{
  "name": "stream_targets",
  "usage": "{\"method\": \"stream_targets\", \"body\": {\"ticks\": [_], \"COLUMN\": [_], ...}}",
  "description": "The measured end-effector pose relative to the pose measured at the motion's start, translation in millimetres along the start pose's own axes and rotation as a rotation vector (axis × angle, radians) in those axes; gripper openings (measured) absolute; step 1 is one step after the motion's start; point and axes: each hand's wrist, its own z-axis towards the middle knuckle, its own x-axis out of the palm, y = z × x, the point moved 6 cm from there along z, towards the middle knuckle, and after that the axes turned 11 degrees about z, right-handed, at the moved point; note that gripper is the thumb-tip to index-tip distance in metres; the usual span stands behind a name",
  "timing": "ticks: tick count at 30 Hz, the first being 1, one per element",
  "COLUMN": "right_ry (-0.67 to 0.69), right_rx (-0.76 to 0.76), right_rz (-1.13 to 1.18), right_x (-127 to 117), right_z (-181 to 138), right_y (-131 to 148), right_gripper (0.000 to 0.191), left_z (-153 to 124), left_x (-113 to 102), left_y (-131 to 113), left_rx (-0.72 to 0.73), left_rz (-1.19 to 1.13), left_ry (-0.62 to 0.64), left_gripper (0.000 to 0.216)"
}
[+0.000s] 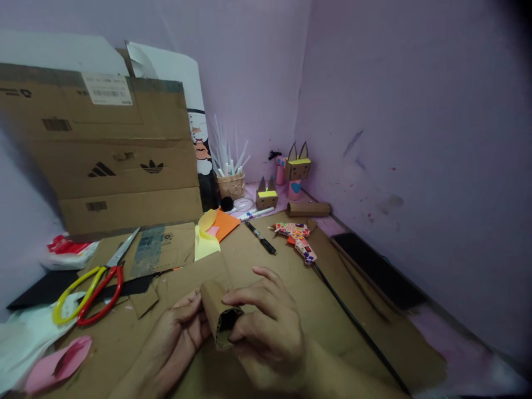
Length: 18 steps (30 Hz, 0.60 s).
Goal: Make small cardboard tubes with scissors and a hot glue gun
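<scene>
A short brown cardboard tube (214, 302) is between my two hands, its open end tilted toward me and showing a corrugated edge. My left hand (183, 332) grips the tube's left side between thumb and fingers. On the right side, my right hand (270, 321) pinches the rim near the opening with thumb and index finger, the other fingers raised. Beyond my right hand lies a colourfully patterned hot glue gun (296, 235) with a black cord. Scissors (97, 282) with one yellow and one red handle lie to the left.
A big flattened cardboard box (124, 155) stands at the back left. A basket of glue sticks (231, 183), cardboard animal figures (266, 198), a black pen (260, 238) and a rolled cardboard tube (308, 209) sit toward the back. A pink paper roll (58, 366) lies front left; a black panel (378, 269) lies right.
</scene>
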Motion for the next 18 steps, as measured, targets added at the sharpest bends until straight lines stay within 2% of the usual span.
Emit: {"method": "stream_targets", "body": {"ticks": [4,6,8,10,12,13,15,18], "right_ry": [0.029,-0.005,-0.105,-0.235,-0.324,-0.347,-0.342,-0.256], "right_rx": [0.014,0.083,0.272,0.556,0.820,0.905,0.987,0.965], "right_rz": [-0.011,0.023,0.119,0.260,0.429,0.501,0.612,0.694], "right_x": [0.4,-2.6,-8.4,-12.2,-9.3,-6.4,0.3,9.1], "right_z": [2.1,3.7,2.9,-4.4,-15.9,-20.5,-25.6,-25.4], "right_y": [0.5,-4.8,-20.3,-43.5,-63.9,-70.5,-77.0,-75.0], "right_gripper": [0.012,0.008,0.006,0.014,0.022,0.025,0.030,0.026], "left_z": [0.6,0.6,-1.1,-5.3,-10.8,-13.5,-18.0,-21.6], "left_x": [-0.5,-5.4,-12.4,-18.0,-19.6,-19.1,-17.0,-14.1], "left_y": [0.7,-1.2,-5.5,-11.3,-16.5,-18.2,-19.6,-16.3], "left_rx": [0.025,0.084,0.166,0.251,0.320,0.346,0.381,0.395], "left_rz": [0.029,0.066,0.121,0.176,0.230,0.257,0.316,0.384], "left_ry": [0.019,-0.024,-0.102,-0.176,-0.209,-0.208,-0.186,-0.119], "left_gripper": [0.011,0.013,0.016,0.021,0.027,0.029,0.030,0.021]}}
